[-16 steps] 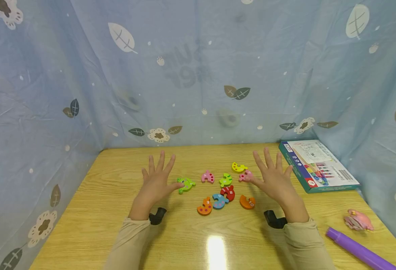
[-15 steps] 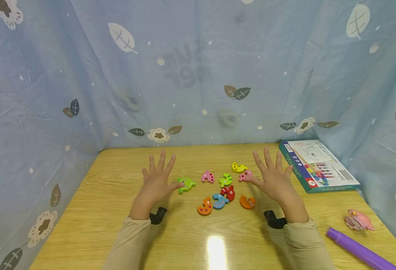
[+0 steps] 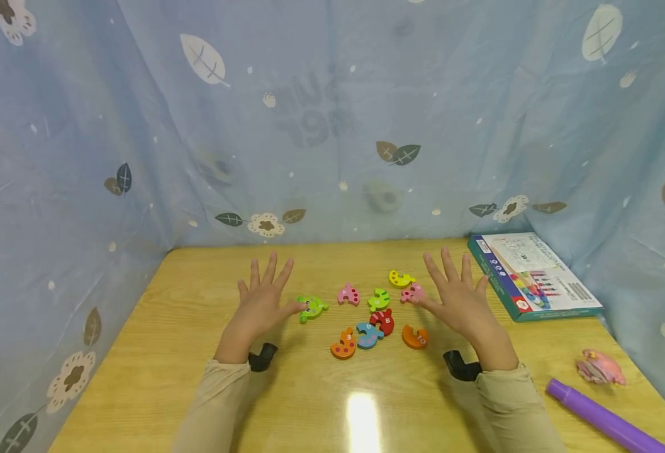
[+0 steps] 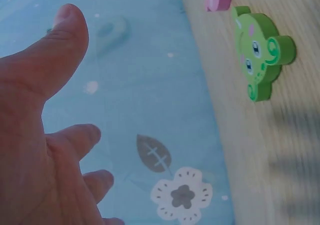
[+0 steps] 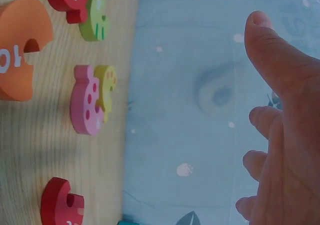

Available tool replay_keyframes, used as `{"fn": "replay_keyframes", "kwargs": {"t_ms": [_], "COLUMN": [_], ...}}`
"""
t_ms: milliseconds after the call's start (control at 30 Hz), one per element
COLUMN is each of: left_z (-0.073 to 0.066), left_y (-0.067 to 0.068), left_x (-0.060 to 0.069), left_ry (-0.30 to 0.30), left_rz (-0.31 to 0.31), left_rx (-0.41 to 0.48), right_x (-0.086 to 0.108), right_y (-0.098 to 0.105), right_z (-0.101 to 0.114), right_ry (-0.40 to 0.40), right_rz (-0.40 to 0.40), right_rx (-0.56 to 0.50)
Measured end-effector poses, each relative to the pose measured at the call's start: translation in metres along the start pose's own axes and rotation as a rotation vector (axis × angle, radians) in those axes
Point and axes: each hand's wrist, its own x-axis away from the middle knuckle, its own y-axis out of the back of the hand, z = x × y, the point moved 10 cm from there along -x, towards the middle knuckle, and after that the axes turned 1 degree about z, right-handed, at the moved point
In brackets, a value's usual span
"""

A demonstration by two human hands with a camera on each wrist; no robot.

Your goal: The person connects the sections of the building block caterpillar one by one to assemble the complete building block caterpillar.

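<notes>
The left hand [image 3: 257, 313] is spread above the table with nothing in it, its thumb tip overlapping the green frog-faced piece [image 3: 314, 308] in the head view. In the left wrist view that green piece [image 4: 260, 55] lies apart from the hand. Fingers spread and holding nothing, the right hand [image 3: 467, 308] hovers by a pink piece [image 3: 412, 293]. Between the hands lie a yellow piece [image 3: 401, 279], another pink one [image 3: 348, 294], a striped green one [image 3: 379, 300], a red one [image 3: 384, 321], a blue one [image 3: 368, 336] and two orange ones [image 3: 344, 345], [image 3: 415, 337].
At the back right of the table [image 3: 156, 352] lies a flat box [image 3: 542, 277]. A pink figure [image 3: 601, 367] and a purple tube [image 3: 609, 418] are at the right. A patterned curtain [image 3: 332, 126] hangs behind. The right wrist view shows another red piece [image 5: 61, 203] near the table's edge.
The head view has shifted very slightly. Both hands keep their spread pose, and the pieces lie as before.
</notes>
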Motion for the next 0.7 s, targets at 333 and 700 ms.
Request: {"fn": "replay_keyframes", "kwargs": {"t_ms": [333, 700], "left_z": [-0.014, -0.010], "left_y": [-0.026, -0.071], "left_x": [-0.005, -0.016], "left_ry": [-0.133, -0.152], "left_rz": [0.131, 0.191], "left_rx": [-0.015, -0.034], "right_x": [-0.005, -0.002], "right_y": [-0.018, -0.059], "right_z": [0.013, 0.036], "right_ry": [0.058, 0.129], "right_rz": [0.008, 0.035], "right_rx": [-0.020, -0.024]}}
